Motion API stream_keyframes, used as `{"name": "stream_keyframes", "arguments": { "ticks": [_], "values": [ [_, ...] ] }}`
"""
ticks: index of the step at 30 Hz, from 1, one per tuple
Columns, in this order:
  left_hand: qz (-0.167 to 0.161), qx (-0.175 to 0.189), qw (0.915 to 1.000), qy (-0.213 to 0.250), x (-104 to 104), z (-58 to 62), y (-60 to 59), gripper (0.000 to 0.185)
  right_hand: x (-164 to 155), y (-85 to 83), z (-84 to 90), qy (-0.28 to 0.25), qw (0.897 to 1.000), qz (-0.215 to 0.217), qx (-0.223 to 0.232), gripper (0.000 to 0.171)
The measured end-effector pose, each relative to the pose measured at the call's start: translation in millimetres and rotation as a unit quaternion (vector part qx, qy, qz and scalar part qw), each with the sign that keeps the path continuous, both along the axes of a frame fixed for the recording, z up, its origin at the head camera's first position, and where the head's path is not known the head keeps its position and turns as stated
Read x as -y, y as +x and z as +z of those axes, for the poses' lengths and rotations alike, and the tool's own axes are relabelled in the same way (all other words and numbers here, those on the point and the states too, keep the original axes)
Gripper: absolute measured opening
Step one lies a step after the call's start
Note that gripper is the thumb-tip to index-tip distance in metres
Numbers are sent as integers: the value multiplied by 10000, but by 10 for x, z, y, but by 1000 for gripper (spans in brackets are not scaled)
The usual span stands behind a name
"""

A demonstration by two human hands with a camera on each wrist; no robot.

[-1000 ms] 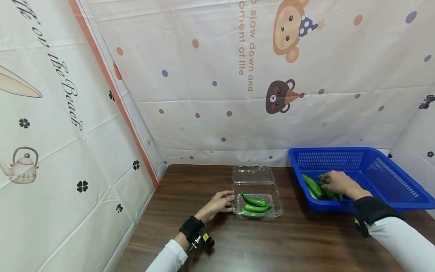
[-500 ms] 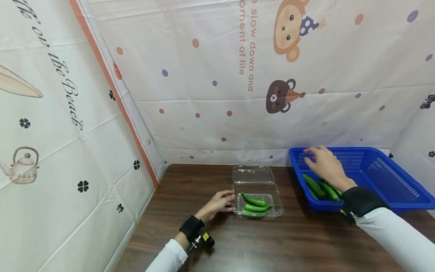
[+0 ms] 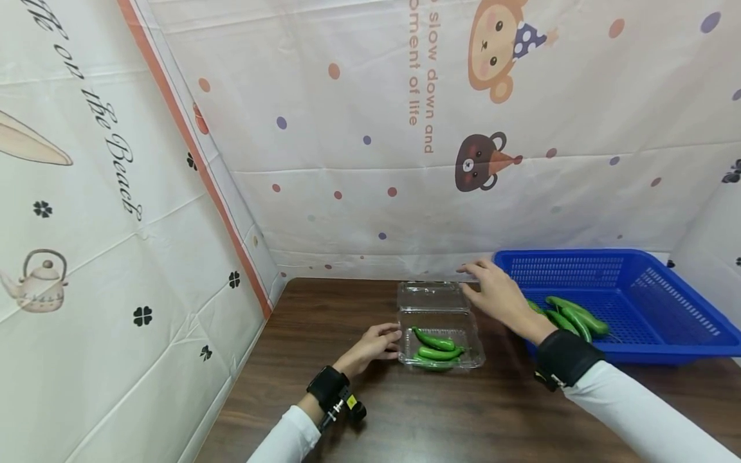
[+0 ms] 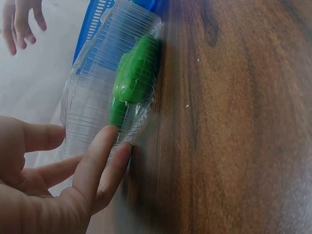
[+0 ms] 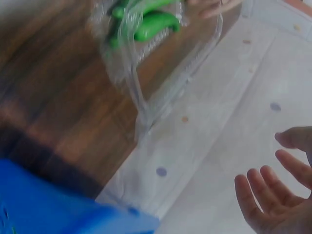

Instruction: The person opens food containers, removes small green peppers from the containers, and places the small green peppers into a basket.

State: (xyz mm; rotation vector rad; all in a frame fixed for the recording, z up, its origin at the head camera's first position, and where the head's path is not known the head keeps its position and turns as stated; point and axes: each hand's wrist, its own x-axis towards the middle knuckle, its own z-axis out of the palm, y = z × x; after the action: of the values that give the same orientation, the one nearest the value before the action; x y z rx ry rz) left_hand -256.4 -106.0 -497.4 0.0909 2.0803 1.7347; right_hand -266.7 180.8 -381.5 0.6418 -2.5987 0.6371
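Note:
A clear plastic clamshell container (image 3: 435, 315) lies with its lid raised on the wooden table, holding several green chili peppers (image 3: 437, 352). My left hand (image 3: 372, 347) touches the container's left side with relaxed fingertips; in the left wrist view, the fingers (image 4: 95, 156) lie along its clear wall. My right hand (image 3: 499, 297) hovers between the container and the blue basket (image 3: 613, 350), near the lid's right edge. In the right wrist view its fingers (image 5: 265, 187) are spread with nothing between them. More green peppers (image 3: 573, 315) lie in the basket's left part, some hidden behind my right forearm.
The wooden table (image 3: 463, 418) reaches back to a printed white cloth wall (image 3: 347, 225), with another cloth at the left (image 3: 145, 270). The blue basket's raised rim stands close to the right of the container.
My right hand has lifted out of the basket, empty, and moved left toward the container. My left hand and the container have stayed put. More of the peppers in the basket now show.

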Motion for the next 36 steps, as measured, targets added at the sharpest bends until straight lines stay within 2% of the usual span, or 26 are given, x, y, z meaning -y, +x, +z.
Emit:
{"name": "stream_keyframes", "arguments": {
  "ticks": [8,13,19,29,36],
  "values": [
    [-18,7,10000,-17,2,-5,10,48,167,49,-165,253,9964,574,569,28],
    [-37,14,10000,-1,-3,-12,30,48,194,111,-396,593,9909,699,984,25],
    [-15,10,10000,26,-13,-18,35,48,176,178,-678,669,9845,840,1389,28],
    [50,27,10000,28,-14,-18,29,48,263,128,-911,655,9747,1172,1787,32],
    [30,19,10000,27,-8,-5,21,47,359,135,-987,769,9770,1087,1665,33]
  ]
}}
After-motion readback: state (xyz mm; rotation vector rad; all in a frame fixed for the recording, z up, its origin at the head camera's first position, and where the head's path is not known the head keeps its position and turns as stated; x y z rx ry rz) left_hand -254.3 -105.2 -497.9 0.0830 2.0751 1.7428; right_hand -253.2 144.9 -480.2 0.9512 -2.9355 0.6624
